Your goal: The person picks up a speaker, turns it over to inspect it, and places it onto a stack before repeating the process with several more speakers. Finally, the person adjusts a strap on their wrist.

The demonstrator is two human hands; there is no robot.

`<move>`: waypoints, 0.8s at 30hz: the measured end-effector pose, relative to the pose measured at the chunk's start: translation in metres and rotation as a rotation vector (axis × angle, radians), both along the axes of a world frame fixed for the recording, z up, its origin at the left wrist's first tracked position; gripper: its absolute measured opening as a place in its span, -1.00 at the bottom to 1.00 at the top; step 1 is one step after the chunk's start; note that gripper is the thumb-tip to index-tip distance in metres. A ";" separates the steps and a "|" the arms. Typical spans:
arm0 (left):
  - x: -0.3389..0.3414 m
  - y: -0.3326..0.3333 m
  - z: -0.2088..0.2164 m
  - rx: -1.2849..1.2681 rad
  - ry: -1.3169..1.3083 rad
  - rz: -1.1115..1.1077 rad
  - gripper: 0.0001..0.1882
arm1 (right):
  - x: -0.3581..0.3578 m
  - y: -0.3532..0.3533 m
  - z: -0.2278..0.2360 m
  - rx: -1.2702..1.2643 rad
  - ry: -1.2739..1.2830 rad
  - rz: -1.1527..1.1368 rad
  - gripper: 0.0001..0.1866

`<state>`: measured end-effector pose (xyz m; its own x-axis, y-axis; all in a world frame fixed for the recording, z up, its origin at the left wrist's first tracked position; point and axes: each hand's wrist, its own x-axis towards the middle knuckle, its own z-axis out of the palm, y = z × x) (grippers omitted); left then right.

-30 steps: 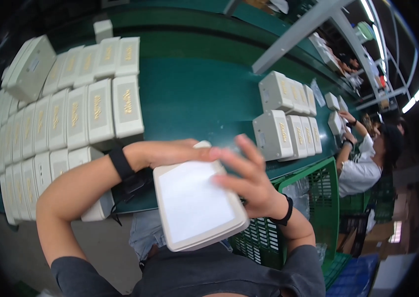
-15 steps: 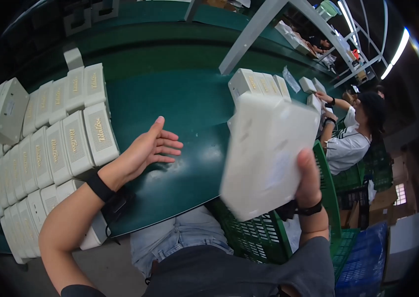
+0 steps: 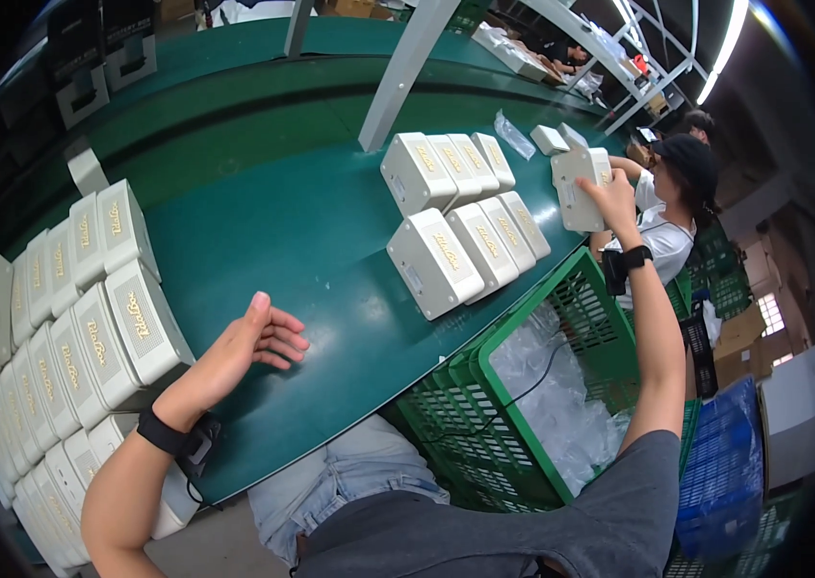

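My right hand (image 3: 612, 204) reaches out to the far right, its fingers closed around a boxy off-white device (image 3: 578, 193) whose plain side with corner holes shows. That device is held up near the end of two short rows of similar devices (image 3: 443, 255) with gold lettering on their faces. My left hand (image 3: 263, 339) hovers over the green table (image 3: 321, 328), fingers stretched and apart, with nothing in it. To its left are several stacked rows of the same devices (image 3: 99, 337), some with a dotted grille. A dark strap and a small dark object are at my left wrist.
A green plastic crate (image 3: 484, 424) full of clear plastic bags stands against the table's front edge. A co-worker in a dark cap (image 3: 686, 173) is at the far right. A grey metal post (image 3: 407, 72) rises behind the table. Blue crates (image 3: 720, 462) are at the lower right.
My right hand has carried the device away from my body to the far right. My left hand stays open. The view has shifted, showing more of the right-hand rows and the crate.
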<state>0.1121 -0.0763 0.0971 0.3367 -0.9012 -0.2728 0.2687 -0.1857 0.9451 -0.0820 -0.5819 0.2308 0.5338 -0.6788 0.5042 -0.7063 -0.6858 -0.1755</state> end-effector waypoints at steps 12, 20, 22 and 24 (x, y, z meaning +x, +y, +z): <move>0.001 -0.002 -0.001 0.023 -0.074 -0.064 -0.26 | 0.012 -0.061 -0.115 0.263 0.306 -0.116 -0.33; -0.001 0.000 -0.003 0.027 -0.105 -0.101 -0.35 | 0.026 -0.053 -0.075 0.177 -0.048 0.208 -0.58; -0.005 0.000 0.001 0.022 -0.105 -0.109 -0.40 | 0.041 -0.020 -0.053 0.232 -0.028 0.340 -0.66; -0.011 -0.002 0.008 0.119 -0.416 -0.205 -0.51 | 0.052 0.033 -0.034 0.211 -0.048 0.447 -0.73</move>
<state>0.1007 -0.0784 0.1051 0.2581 -0.9310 -0.2580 -0.1814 -0.3090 0.9336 -0.0302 -0.5494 0.1971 0.7758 -0.4785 0.4113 -0.3389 -0.8658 -0.3682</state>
